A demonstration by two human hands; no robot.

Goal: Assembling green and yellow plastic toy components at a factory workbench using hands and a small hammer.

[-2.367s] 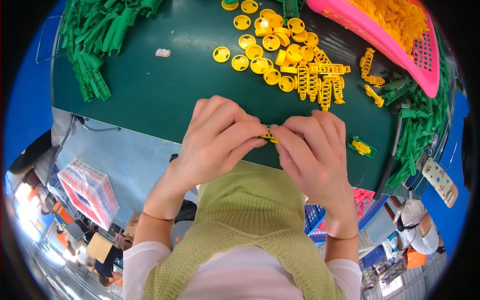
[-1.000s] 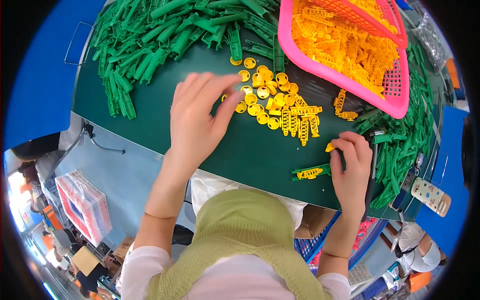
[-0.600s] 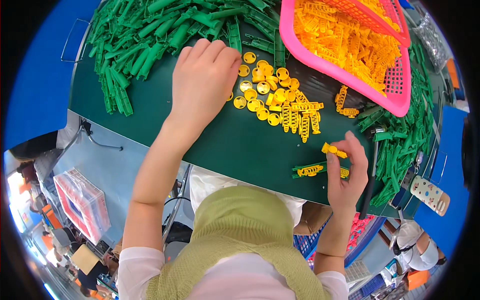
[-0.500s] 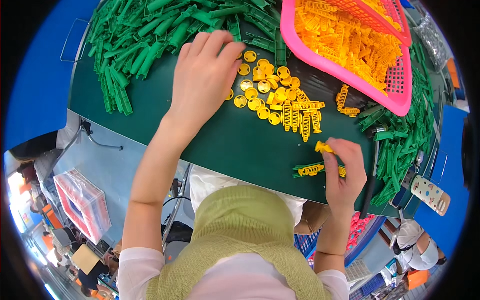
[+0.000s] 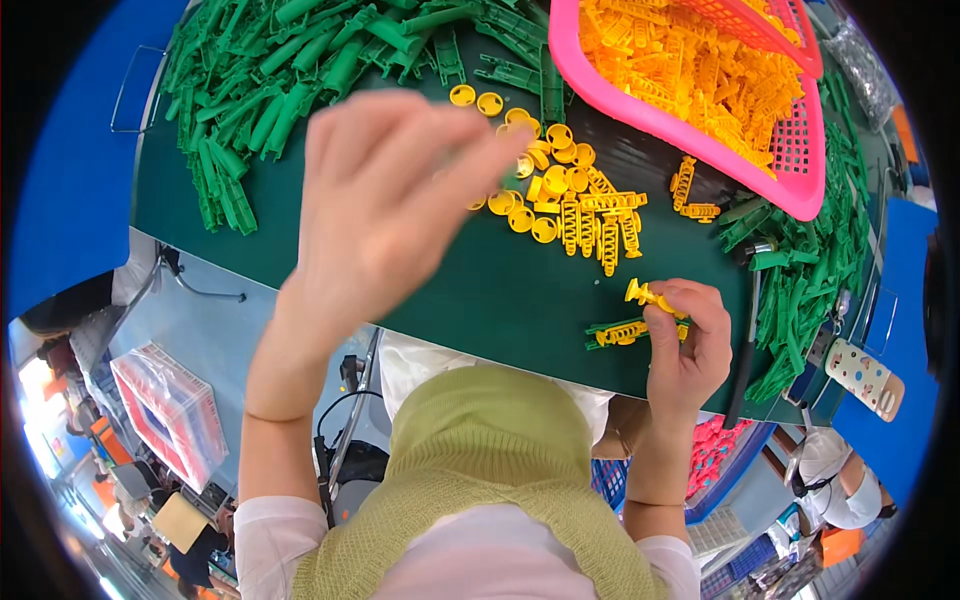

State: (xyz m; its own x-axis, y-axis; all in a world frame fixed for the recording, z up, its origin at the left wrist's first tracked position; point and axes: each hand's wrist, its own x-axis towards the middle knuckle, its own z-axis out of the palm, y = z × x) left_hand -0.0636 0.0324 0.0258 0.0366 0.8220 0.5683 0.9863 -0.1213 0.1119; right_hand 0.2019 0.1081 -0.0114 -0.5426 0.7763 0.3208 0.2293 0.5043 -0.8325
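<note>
My right hand [image 5: 690,345] pinches a small yellow plastic part [image 5: 643,294] just above the near edge of the green table [image 5: 470,295]. A joined green and yellow piece [image 5: 622,333] lies on the table right under that hand. My left hand [image 5: 385,195] hovers blurred above the table, fingers together and pointing at a cluster of yellow discs [image 5: 545,195]; the blur hides whether it holds anything. Yellow ladder-like pieces [image 5: 600,215] lie beside the discs.
A pink basket [image 5: 690,130] full of yellow parts stands at the back right. Green plastic pieces are heaped at the back left [image 5: 280,70] and along the right edge [image 5: 810,270]. A dark rod-like tool [image 5: 745,340] lies by my right hand.
My left hand has lifted off the discs and green pile and drawn back toward me. My right hand has kept the yellow part and shifted slightly over the joined piece.
</note>
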